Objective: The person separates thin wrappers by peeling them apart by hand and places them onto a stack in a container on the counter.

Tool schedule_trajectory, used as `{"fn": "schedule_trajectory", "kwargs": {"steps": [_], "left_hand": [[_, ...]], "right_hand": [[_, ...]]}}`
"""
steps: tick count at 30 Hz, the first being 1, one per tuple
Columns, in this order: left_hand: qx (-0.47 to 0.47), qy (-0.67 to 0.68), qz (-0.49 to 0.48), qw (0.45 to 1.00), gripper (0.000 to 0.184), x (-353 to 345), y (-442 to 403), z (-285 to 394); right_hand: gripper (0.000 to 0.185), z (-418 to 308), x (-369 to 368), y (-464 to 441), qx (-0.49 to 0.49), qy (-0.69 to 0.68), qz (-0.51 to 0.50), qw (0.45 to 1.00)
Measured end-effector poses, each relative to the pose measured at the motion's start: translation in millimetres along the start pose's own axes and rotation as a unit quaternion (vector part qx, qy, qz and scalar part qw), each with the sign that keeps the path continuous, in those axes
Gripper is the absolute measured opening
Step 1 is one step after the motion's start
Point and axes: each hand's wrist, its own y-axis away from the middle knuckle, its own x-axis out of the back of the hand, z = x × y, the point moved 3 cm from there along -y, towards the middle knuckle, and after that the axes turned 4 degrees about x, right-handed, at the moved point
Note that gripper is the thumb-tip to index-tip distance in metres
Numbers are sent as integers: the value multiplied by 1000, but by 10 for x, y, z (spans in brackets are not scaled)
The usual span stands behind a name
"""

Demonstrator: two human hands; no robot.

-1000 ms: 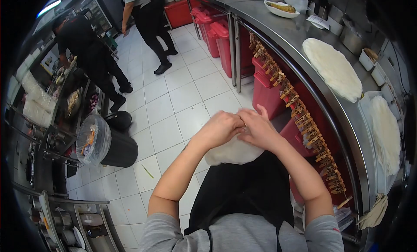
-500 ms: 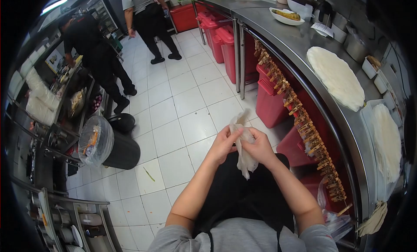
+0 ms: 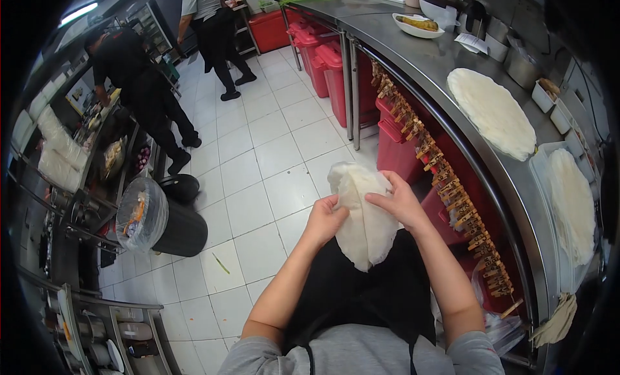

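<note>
A thin, pale, slightly see-through wrapper skin [image 3: 365, 236] hangs spread out in front of my black apron, with a crease down its middle. My left hand [image 3: 325, 221] pinches its left edge between thumb and fingers. On the opposite edge my right hand [image 3: 402, 204] grips it, thumb on the front and fingers partly behind. To the right on the steel counter lies a flat oval pile of similar white skins [image 3: 492, 113]. A second white pile [image 3: 571, 204] sits in a clear plastic tray nearer me.
Clothes pegs [image 3: 445, 178] line the counter's edge above red lidded bins [image 3: 395, 142]. A dish of food [image 3: 418, 25] and small containers stand on the counter. At left are a lined trash bin [image 3: 177, 223] and shelves. Two people [image 3: 139, 78] stand farther off.
The skin went from a bunched, folded strip to an opened sheet, and my hands moved apart to its two edges. The farther person in grey has turned and shifted.
</note>
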Motion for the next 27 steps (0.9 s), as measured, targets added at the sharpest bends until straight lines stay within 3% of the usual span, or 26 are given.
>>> {"fn": "schedule_trajectory", "kwargs": {"steps": [3,8,11,13,15,18,27], "left_hand": [[-28,-48,-3,998,21,-89,11,13],[-54,-283,114,951,20,22,8,25],[-132,-292,165,933,20,218,-128,-201],[-134,-284,198,929,20,265,-77,-120],[-122,-279,225,925,20,401,-82,-141],[-194,-241,269,912,21,602,-62,-258],[-160,-249,319,900,24,1080,133,-271]], "right_hand": [[31,5,-55,-47,50,119,43,991],[29,136,-73,18,46,80,98,991],[29,301,91,39,53,76,145,985],[26,465,237,51,61,76,172,980],[25,532,350,109,26,-18,193,981],[23,463,482,196,-23,-92,218,971],[27,418,590,226,-25,-214,233,949]]}}
